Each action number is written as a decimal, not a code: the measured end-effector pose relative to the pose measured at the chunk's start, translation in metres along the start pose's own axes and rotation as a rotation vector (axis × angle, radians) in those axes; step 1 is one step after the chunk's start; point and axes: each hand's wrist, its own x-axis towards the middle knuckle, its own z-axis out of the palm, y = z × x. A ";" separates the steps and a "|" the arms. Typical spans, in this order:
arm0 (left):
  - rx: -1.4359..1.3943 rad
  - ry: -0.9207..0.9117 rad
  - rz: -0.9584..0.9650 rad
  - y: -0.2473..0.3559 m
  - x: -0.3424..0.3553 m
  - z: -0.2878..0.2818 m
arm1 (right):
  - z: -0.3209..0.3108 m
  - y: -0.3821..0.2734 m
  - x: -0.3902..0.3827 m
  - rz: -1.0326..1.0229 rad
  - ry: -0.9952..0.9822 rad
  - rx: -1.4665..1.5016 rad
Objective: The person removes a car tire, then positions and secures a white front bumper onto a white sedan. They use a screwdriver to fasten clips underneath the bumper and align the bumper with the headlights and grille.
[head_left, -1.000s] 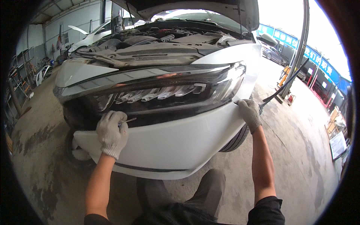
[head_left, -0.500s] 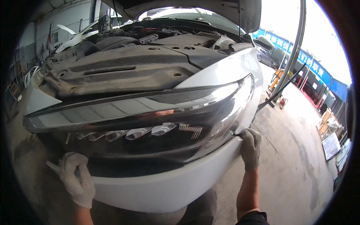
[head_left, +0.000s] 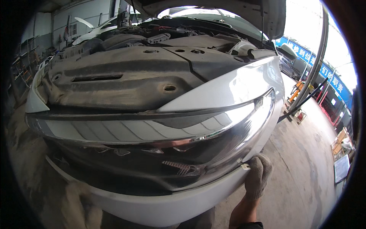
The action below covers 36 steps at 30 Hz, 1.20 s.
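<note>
My right hand [head_left: 259, 176], in a pale knit glove, is closed around the upper end of a white front bumper cover [head_left: 152, 210]. That end stands a little apart from the white fender [head_left: 263, 89]. My left hand [head_left: 78, 204], gloved too, is at the lower left beside the bumper cover's edge; motion smears its fingers, so its grip cannot be made out. Between and above the hands sits a headlight [head_left: 126, 164] with a clear, glossy lens, over the bumper cover.
The hood [head_left: 251, 15] is propped up over a dusty black engine-bay cover [head_left: 126, 86]. A grey post [head_left: 318, 49] and a dark hose [head_left: 305, 101] stand at the right. On the concrete floor [head_left: 301, 164], boxes and panels lie at the far right.
The car now appears closer and further right in view. My left hand has moved lower and blurred. My right hand keeps its hold, and the bumper cover sits lower in view.
</note>
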 end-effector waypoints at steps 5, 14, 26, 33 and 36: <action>0.216 0.030 0.713 0.054 0.012 -0.020 | -0.003 -0.007 0.004 0.049 0.014 0.000; 0.357 0.001 0.824 0.126 0.037 -0.017 | 0.005 -0.007 0.002 -0.046 0.048 -0.015; 0.772 -0.365 0.686 0.208 0.049 -0.036 | -0.013 0.008 -0.013 -0.143 -0.146 -0.152; 0.972 -0.078 0.628 0.201 0.010 -0.010 | -0.009 -0.012 0.004 -0.044 0.007 -0.044; 0.975 -0.047 0.644 0.195 0.003 -0.014 | -0.011 -0.015 0.006 -0.036 -0.149 -0.019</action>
